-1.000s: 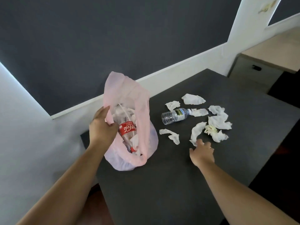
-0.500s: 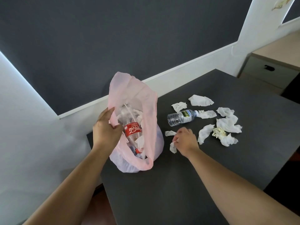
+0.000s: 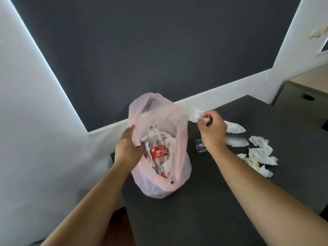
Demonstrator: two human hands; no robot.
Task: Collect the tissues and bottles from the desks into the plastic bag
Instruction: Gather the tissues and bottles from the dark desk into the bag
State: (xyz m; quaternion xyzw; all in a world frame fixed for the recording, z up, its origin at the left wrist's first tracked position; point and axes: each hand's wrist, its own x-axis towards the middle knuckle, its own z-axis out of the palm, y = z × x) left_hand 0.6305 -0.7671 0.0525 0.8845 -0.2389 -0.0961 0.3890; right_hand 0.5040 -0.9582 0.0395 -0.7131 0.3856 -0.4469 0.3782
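I count 2 hands, my left hand [image 3: 127, 148] and my right hand [image 3: 211, 128]. 1 pink plastic bag [image 3: 181, 135]. 2 bottles: 1 cola bottle [image 3: 158, 153] inside it, 1 clear bottle [image 3: 200, 148] on the 1 desk [image 3: 195, 210]. 1 tissue [image 3: 194, 114] pinched in my right hand, and about 6 loose tissues [image 3: 234, 127] on the desk; they overlap, so I'm unsure.

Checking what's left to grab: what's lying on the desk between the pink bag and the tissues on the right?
Head view: a clear bottle lies there, mostly hidden behind the right forearm; the rest is bare desk.
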